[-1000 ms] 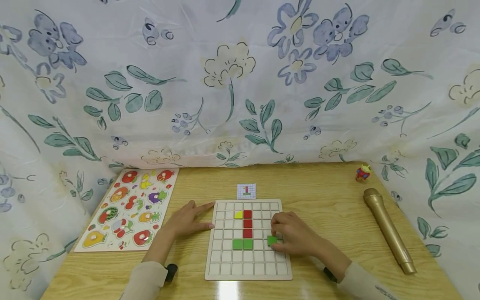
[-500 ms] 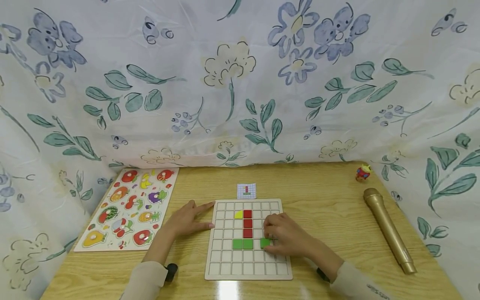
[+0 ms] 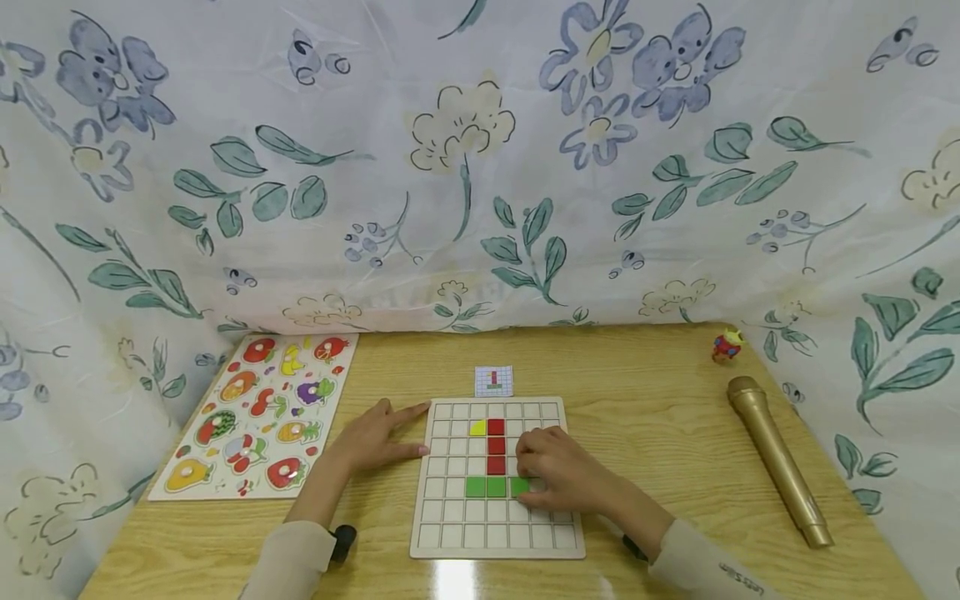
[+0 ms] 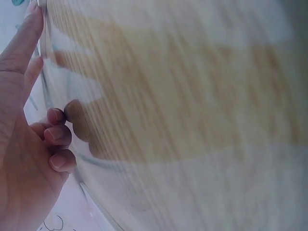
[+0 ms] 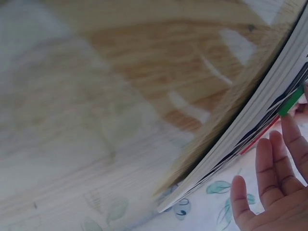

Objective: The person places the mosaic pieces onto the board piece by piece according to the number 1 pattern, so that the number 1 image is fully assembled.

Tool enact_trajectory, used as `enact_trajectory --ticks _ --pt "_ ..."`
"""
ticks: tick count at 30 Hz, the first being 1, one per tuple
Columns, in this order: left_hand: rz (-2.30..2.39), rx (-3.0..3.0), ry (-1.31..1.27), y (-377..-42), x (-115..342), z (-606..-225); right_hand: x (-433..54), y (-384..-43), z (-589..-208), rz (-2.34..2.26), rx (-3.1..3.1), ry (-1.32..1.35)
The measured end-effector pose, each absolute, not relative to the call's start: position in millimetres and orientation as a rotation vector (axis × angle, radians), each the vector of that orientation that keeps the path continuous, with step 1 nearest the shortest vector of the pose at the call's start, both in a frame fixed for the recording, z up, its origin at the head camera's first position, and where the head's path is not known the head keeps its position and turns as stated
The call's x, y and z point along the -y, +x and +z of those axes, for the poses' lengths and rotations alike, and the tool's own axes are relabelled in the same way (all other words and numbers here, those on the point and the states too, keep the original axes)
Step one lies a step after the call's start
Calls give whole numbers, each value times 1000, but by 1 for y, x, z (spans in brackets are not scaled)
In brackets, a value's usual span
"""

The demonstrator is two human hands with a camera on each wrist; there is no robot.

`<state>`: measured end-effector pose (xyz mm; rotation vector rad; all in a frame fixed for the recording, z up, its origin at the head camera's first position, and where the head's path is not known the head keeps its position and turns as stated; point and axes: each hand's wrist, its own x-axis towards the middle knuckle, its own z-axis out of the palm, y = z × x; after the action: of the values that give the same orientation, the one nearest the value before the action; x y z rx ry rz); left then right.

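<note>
A pale wooden grid board lies on the table. On it sit a yellow quarter-round piece, a column of red square tiles and two green square tiles side by side. My right hand pinches a third green tile just right of those two; in the right wrist view a fingertip meets this green tile. Its other fingers partly hide the board. My left hand touches the board's left edge with outstretched thumb and index finger; the remaining fingers are bent in.
A small pattern card lies behind the board. To the left is a fruit puzzle board. At the right lie a gold microphone and, behind it, a small toy figure. A floral cloth hangs behind the table.
My right hand has slid left across the board with the green tile, which now lies close beside the other two green tiles. The left hand has stayed at the board's edge.
</note>
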<state>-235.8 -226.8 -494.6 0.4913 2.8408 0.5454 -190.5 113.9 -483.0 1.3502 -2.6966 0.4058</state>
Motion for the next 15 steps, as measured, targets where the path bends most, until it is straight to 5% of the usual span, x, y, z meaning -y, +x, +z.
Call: enact_trajectory --ticks 15 --pt "538 -2838 502 -238 226 -494 -112 -188 -485 276 2668 1334"
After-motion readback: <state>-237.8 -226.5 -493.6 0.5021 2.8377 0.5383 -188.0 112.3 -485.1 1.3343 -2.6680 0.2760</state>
